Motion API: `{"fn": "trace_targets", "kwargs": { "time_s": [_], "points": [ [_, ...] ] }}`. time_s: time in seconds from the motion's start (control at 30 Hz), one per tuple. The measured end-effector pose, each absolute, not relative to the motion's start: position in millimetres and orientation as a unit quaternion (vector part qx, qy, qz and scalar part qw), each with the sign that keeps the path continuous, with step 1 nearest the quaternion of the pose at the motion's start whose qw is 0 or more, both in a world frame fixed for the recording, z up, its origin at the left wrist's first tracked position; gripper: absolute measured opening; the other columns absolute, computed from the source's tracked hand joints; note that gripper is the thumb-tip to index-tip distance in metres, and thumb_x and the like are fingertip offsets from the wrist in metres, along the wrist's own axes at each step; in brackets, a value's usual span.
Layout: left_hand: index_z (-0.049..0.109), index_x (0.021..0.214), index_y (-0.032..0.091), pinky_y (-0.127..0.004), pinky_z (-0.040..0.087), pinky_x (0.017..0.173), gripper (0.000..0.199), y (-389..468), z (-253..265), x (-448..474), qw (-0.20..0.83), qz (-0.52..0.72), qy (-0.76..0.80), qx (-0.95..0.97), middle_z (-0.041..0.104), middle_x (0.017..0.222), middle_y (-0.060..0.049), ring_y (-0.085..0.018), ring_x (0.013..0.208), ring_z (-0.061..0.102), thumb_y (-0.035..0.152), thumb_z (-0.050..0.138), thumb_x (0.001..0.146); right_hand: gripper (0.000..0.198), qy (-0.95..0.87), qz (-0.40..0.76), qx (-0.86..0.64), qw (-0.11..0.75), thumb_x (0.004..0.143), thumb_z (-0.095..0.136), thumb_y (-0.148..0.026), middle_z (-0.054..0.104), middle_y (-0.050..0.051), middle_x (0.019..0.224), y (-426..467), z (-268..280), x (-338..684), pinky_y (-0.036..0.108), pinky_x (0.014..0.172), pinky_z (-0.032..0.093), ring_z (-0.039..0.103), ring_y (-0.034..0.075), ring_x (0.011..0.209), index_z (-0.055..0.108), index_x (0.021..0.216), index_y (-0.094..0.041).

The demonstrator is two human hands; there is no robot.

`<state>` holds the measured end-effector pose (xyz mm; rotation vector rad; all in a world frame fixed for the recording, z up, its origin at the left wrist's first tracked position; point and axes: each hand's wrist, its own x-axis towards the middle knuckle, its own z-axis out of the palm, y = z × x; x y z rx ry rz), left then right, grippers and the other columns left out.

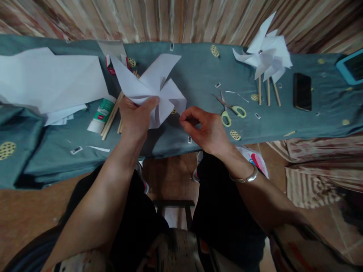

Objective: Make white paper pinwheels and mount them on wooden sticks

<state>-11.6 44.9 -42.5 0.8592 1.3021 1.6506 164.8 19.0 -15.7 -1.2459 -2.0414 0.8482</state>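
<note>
A white paper pinwheel [151,88] is held up over the table by my left hand [136,115]. The thumb of that hand presses on the middle of the paper, and the other fingers are behind it. Just right of the pinwheel's lower edge, my right hand [205,128] is closed in a pinch, apart from the paper. What lies between its fingertips, if anything, is too small to make out. Wooden sticks [112,117] lie beside my left hand, partly hidden by it. Scissors [229,107] with yellow-green handles rest to the right of my right hand.
A glue bottle [102,113] lies left of the sticks, near stacked white paper [53,83]. A small red box [110,64] sits behind. Finished pinwheels [269,56] on sticks, a phone [302,91] and a blue-framed device [351,66] are at the right. Paper strips [98,149] lie on the tablecloth.
</note>
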Motion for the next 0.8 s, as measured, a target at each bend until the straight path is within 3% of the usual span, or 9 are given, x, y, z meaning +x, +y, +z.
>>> {"fn": "trace_targets", "kwargs": {
  "time_s": [0.13, 0.43, 0.8],
  "points": [
    [0.07, 0.087, 0.009, -0.023, 0.051, 0.069, 0.016, 42.4, -40.1, -12.3, 0.407, 0.628, 0.551, 0.37, 0.072, 0.075, 0.005, -0.01, 0.071, 0.066, 0.008, 0.072, 0.071, 0.01, -0.781, 0.311, -0.464, 0.28, 0.088, 0.056, -0.02, 0.068, -0.002, 0.081, 17.2, -15.2, 161.9, 0.026, 0.072, 0.049, 0.064, 0.013, 0.074, 0.065, 0.091, -0.021],
    [0.068, 0.095, -0.001, -0.026, 0.05, 0.075, 0.026, 42.6, -34.2, -17.1, 0.377, 0.606, 0.581, 0.391, 0.074, 0.082, 0.001, -0.019, 0.09, 0.07, 0.011, 0.07, 0.071, 0.01, -0.787, 0.295, -0.467, 0.276, 0.089, 0.055, -0.02, 0.068, -0.001, 0.081, 20.8, -15.3, 162.5, 0.028, 0.073, 0.049, 0.064, 0.015, 0.076, 0.064, 0.092, -0.021],
    [0.068, 0.087, 0.004, -0.023, 0.051, 0.07, 0.017, 38.3, -30.1, -15.8, 0.372, 0.591, 0.586, 0.411, 0.074, 0.081, 0.002, -0.016, 0.083, 0.069, 0.012, 0.074, 0.073, 0.011, -0.781, 0.307, -0.476, 0.263, 0.088, 0.057, -0.019, 0.066, 0.0, 0.081, 21.0, -17.5, 165.4, 0.029, 0.079, 0.051, 0.063, 0.016, 0.08, 0.065, 0.094, -0.022]
  ]
}}
